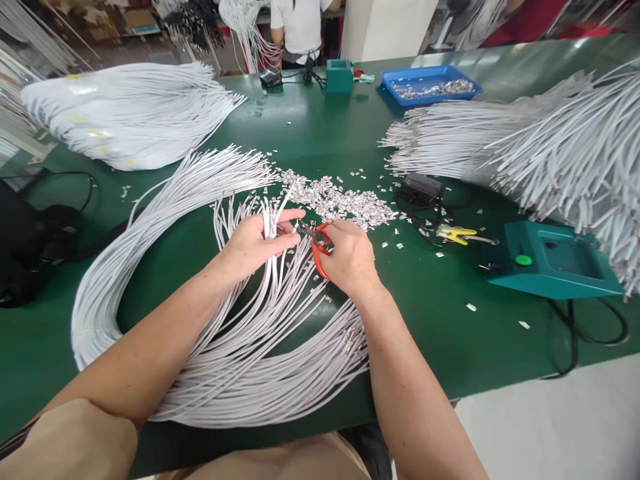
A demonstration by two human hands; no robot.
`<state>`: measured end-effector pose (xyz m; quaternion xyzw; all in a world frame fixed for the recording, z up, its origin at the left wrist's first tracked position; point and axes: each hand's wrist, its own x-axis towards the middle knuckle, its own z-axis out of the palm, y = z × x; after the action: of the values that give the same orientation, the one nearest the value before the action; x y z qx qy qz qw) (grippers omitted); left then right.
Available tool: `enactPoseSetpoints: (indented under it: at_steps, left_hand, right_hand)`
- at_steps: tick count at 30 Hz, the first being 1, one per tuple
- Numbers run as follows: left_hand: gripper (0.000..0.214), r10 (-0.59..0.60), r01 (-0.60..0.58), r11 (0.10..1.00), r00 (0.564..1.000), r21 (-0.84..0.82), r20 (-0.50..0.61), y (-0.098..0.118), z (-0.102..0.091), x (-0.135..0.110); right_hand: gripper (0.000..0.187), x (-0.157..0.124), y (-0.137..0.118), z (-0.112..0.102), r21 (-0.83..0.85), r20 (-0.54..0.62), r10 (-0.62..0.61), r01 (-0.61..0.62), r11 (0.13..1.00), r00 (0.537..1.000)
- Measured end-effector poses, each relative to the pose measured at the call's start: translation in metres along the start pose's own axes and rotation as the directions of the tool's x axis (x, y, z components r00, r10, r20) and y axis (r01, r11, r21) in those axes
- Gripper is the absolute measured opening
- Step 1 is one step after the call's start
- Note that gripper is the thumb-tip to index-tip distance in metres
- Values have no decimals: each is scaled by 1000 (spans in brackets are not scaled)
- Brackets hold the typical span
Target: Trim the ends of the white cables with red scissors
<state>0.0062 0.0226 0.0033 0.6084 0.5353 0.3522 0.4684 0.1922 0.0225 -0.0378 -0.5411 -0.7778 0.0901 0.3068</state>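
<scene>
My left hand is closed round a few white cables, their ends sticking up past my fingers. My right hand grips orange-handled pliers, whose jaws point left toward the cable ends, close to my left fingertips. Under both hands a large looped bundle of white cables lies on the green table. A heap of small silver metal pieces spreads just beyond my hands.
Big bundles of white cables lie at far left and right. A teal box with a green button, yellow pliers, a black adapter, a blue tray of metal parts. A person in white stands across the table.
</scene>
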Motion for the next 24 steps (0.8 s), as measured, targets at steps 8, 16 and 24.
enactPoseSetpoints:
  at_steps: [8,16,24]
  left_hand:
    - [48,-11,12,999,1000,44,-22,-4,-2,0]
    - [51,-6,6,1000,1000,-21,-17,-5,-1,2]
    - [53,6,-5,998,1000,-65,12,-7,7,1]
  right_hand:
    - [23,-2,1,1,-148,-7,-22,21,989,1000]
    - [29,2,-5,-8,282,-10,257,-244,928,966]
    - [19,4,-21,-13,879,252,324,-355,317,912]
